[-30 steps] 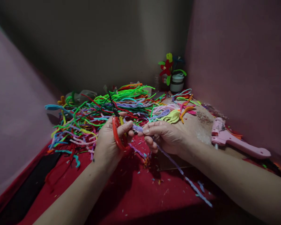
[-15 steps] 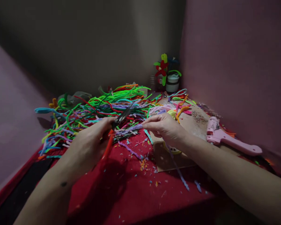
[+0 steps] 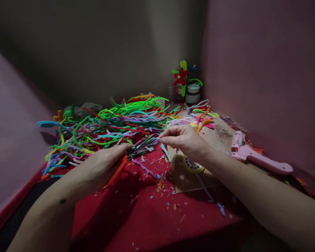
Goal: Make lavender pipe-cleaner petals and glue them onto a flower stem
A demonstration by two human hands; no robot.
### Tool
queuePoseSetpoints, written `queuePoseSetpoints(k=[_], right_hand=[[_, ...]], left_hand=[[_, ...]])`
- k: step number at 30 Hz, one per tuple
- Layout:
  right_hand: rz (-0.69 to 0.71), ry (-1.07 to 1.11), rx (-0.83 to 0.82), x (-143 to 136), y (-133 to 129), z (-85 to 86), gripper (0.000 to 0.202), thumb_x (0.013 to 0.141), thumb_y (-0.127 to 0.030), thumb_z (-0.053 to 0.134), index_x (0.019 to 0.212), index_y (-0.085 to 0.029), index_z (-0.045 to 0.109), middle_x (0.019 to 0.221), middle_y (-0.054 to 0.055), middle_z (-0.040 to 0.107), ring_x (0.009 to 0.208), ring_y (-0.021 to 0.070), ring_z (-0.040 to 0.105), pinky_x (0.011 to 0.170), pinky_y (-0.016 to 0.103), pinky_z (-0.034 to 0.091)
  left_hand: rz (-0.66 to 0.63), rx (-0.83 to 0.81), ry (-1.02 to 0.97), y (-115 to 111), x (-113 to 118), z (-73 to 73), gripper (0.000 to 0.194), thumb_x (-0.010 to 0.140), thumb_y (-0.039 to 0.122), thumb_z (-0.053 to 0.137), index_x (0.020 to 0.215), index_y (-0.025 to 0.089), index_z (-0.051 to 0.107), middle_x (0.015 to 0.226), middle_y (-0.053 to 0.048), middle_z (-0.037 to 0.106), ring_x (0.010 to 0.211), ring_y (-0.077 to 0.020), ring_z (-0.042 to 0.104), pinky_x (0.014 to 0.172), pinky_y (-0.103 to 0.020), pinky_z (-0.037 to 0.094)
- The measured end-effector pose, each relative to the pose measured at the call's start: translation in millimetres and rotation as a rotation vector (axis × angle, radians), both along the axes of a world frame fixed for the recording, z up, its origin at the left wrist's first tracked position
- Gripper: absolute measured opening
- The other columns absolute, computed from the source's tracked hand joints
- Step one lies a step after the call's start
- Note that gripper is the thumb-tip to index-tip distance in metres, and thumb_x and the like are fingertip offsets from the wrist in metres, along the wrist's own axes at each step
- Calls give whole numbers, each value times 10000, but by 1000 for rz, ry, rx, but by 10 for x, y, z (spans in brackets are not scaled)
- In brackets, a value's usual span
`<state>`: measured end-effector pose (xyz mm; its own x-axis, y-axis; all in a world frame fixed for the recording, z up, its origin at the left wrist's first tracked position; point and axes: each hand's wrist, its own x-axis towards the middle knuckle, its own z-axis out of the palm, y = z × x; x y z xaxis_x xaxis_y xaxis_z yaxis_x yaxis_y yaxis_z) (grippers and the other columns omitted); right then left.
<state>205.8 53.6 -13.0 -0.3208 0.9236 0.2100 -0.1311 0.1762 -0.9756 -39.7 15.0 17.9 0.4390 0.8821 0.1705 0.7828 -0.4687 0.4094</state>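
Observation:
My left hand [image 3: 109, 161] is wrapped round orange-handled scissors [image 3: 118, 171], whose dark blades point right and slightly up. Between thumb and fingertips my right hand [image 3: 185, 140] pinches a purple fuzzy stem [image 3: 155, 140]. The blades lie along or beside this stem; whether they touch it I cannot tell. Below the right wrist a yellow-rimmed round piece [image 3: 193, 165] rests on brown cardboard [image 3: 181, 178], with another purple stem [image 3: 203, 187] trailing past it toward the front.
A large pile of coloured fuzzy stems [image 3: 136, 108] covers the back left. A pink glue gun [image 3: 262, 159] lies at the right. Behind stand a lidded cup [image 3: 193, 93] and a red fuzzy flower [image 3: 180, 77]. Small clippings dot the red cloth [image 3: 157, 224].
The scissors have dropped lower, their blades now flatter and beside the purple stem. My left hand has lowered with them. My right hand has barely moved.

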Motion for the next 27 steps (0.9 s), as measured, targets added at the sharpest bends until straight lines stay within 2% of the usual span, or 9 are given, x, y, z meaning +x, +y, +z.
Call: queuePoseSetpoints(k=[6,11,17,22,27], right_hand=[[15,26,-69,-4,1,5,56,632,-207,674,612,-156,659,475,-49,503,456,64,374,462,232,263],[24,19,-119,-5,5,17,98,617,-229,689,595,-144,644,466,-38,506,431,58,354,438,232,234],[67,78,-163,6,28,-10,104,591,-219,694,584,-136,632,461,-37,507,416,52,376,421,217,228],[127,157,-184,1,65,-69,177,579,-259,722,554,-129,605,436,-46,484,393,46,372,414,215,239],[147,192,-210,-5,84,-92,141,581,-234,708,564,-138,607,422,-51,472,388,52,382,424,222,267]], left_hand=[[-5,17,-96,16,4,-50,326,730,182,595,1022,291,692,947,-50,714,774,-217,656,679,-242,477],[-48,39,37,-7,43,-37,332,793,190,521,1084,282,653,978,-53,701,815,-217,649,697,-248,466],[-85,89,132,-43,119,4,309,842,198,463,1100,230,630,954,-54,699,771,-180,645,696,-224,462],[-80,66,267,-57,176,50,337,880,174,372,1148,161,575,1049,-88,678,832,-168,637,789,-251,461],[-123,104,260,-35,165,22,347,881,202,359,1152,167,573,971,-85,694,764,-181,649,723,-261,488]])
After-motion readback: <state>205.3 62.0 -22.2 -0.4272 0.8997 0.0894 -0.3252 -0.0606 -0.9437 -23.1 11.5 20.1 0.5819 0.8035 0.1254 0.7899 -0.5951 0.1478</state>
